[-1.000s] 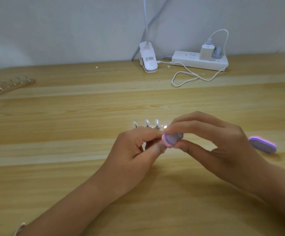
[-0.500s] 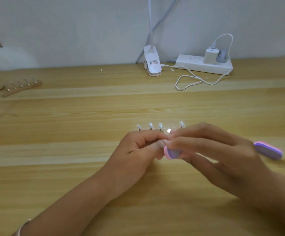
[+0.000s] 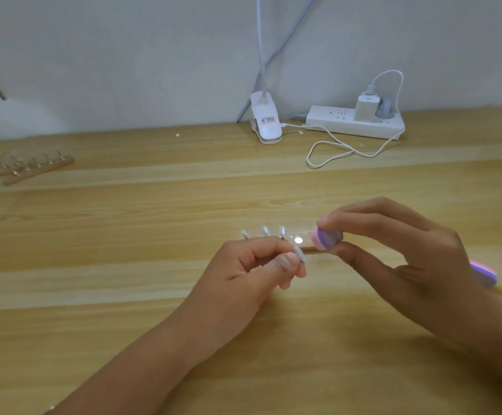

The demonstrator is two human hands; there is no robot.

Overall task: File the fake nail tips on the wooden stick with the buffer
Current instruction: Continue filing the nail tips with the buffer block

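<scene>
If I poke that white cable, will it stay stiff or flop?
Probably flops: the cable lies in a loose loop on the table. It looks thin, so likely light and easy to slide.

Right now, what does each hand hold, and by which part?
The right hand pinches the buffer, forefinger on top and thumb below, its left end free. The left hand grips the stick by its left part, under the nail tips.

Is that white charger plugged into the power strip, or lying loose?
Plugged in. The charger stands upright on the power strip, with its white cable looping down onto the table.
</scene>
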